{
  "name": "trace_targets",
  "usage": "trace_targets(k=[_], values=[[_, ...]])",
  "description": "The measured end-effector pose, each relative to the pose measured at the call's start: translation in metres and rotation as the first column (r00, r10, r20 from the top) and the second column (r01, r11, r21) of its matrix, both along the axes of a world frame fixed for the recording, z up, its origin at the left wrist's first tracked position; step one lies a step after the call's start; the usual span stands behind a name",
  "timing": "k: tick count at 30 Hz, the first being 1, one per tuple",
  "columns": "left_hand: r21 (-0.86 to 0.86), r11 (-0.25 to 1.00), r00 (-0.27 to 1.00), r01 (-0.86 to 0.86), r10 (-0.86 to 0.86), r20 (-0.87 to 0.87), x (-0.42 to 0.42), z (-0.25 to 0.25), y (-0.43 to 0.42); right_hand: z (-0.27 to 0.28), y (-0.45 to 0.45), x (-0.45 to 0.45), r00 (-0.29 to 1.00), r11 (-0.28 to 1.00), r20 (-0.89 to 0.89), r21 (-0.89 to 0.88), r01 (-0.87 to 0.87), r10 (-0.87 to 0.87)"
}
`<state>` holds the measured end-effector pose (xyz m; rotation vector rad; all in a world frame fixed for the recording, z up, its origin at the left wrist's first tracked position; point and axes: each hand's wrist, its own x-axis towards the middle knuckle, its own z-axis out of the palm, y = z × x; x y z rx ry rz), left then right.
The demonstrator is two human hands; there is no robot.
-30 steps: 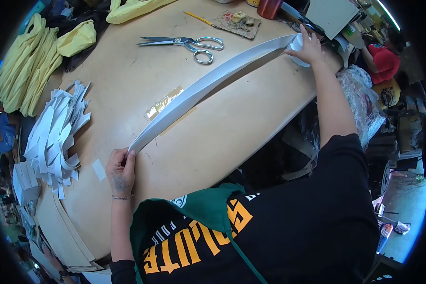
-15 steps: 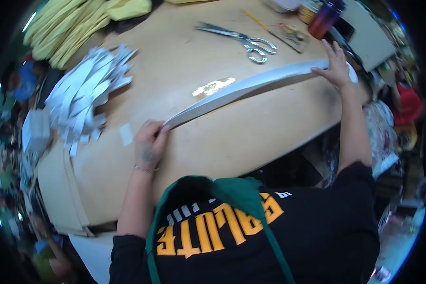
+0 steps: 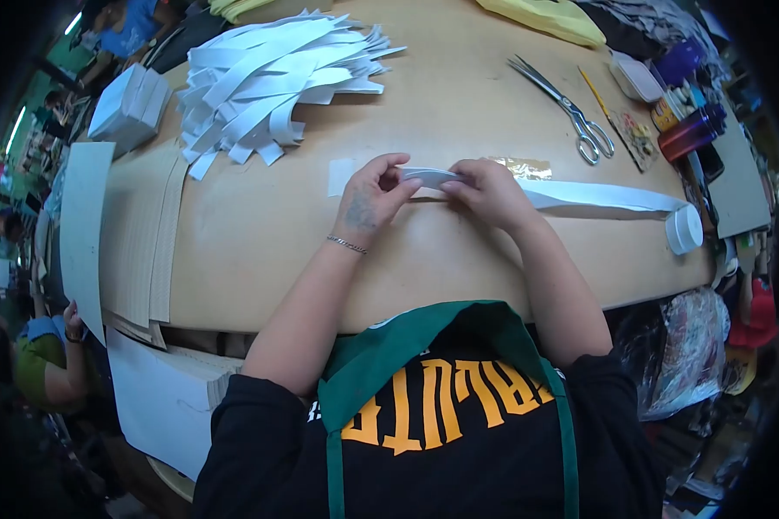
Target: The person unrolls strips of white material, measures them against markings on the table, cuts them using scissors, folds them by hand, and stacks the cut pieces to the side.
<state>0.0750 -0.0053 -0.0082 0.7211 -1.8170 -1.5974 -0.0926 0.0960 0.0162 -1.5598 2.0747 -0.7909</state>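
A long white strip (image 3: 597, 195) runs across the tan table from a small roll (image 3: 684, 229) at the right to my hands in the middle. My left hand (image 3: 374, 197) pinches the strip's left end between thumb and fingers. Close beside it, my right hand (image 3: 492, 192) grips the same strip, its fingers wrapped over it. A shiny gold piece (image 3: 521, 168) lies just behind my right hand. To the left of my left hand is a small pale rectangle (image 3: 342, 176) on the table.
A heap of white strips (image 3: 268, 82) lies at the back left, near a white block (image 3: 130, 104) and board sheets (image 3: 143, 233). Scissors (image 3: 571, 112), a pencil (image 3: 599, 97) and a red-purple bottle (image 3: 691, 130) are at the back right. A person (image 3: 54, 363) is at the far left.
My right hand has left the roll end and come in beside my left hand, closing on the strip. The view has turned leftward, so the table's things appear shifted to the right.
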Motion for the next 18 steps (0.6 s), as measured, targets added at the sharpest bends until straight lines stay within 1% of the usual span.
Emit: trace_targets(k=[2, 3, 4, 6, 8, 13, 16, 18], values=[[0.115, 0.992, 0.999, 0.043, -0.042, -0.012, -0.002, -0.001, -0.003, -0.002, 0.001, -0.005, 0.969, 0.998, 0.241, 0.057, 0.038, -0.051], [0.17, 0.984, 0.999, 0.051, -0.051, -0.003, -0.004, 0.005, -0.002, -0.002, 0.001, -0.006, 0.949, 0.997, 0.31, 0.057, 0.046, -0.062], [0.221, 0.973, 0.998, 0.059, -0.062, 0.004, -0.006, 0.009, -0.002, 0.0, 0.0, -0.007, 0.938, 0.994, 0.334, 0.094, 0.062, -0.091], [0.205, 0.978, 0.999, 0.051, -0.047, -0.024, -0.011, 0.0, -0.004, 0.008, 0.0, -0.007, 0.913, 0.981, 0.379, 0.168, 0.093, -0.152], [0.196, 0.979, 0.999, 0.046, -0.042, -0.028, -0.013, -0.008, -0.005, 0.013, -0.001, -0.005, 0.914, 0.978, 0.369, 0.176, 0.11, -0.169], [0.169, 0.985, 0.999, 0.02, -0.026, 0.033, -0.013, -0.005, -0.002, 0.011, -0.002, -0.004, 0.915, 0.976, 0.364, 0.187, 0.113, -0.176], [0.104, 0.994, 0.998, 0.017, -0.023, 0.057, -0.011, -0.004, -0.001, 0.007, -0.002, -0.006, 0.914, 0.976, 0.367, 0.186, 0.111, -0.174], [0.12, 0.993, 0.997, 0.013, -0.021, 0.071, -0.01, 0.001, 0.0, 0.008, -0.002, -0.005, 0.91, 0.974, 0.375, 0.199, 0.107, -0.176]])
